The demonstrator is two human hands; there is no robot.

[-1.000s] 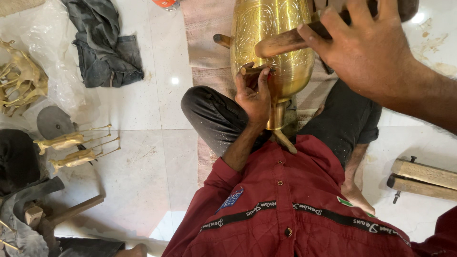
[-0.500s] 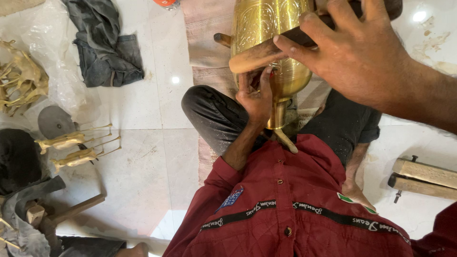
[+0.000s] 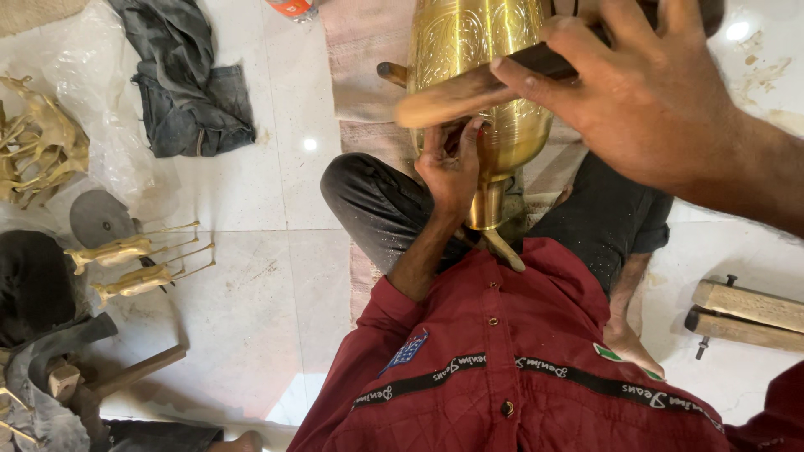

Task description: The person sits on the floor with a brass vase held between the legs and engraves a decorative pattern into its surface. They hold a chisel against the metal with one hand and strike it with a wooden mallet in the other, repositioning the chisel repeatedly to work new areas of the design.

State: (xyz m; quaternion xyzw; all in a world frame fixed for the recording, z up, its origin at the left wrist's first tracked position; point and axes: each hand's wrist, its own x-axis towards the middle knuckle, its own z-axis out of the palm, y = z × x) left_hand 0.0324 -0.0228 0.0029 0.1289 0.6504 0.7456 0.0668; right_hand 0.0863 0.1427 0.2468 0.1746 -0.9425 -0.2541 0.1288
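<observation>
Right hand [image 3: 653,100], closed on wooden-handled tool [image 3: 469,92], has swung leftward across the engraved, rounded brass vase [image 3: 481,75]; left hand [image 3: 448,167] grips its lower body, steadying mid-stroke.

I see a dark red button-up shirt [image 3: 519,368] with a black lettered band across the chest, small coloured patches, sleeves rolled above the elbow, dark trousers [image 3: 377,209], and bare feet [image 3: 628,339].
</observation>
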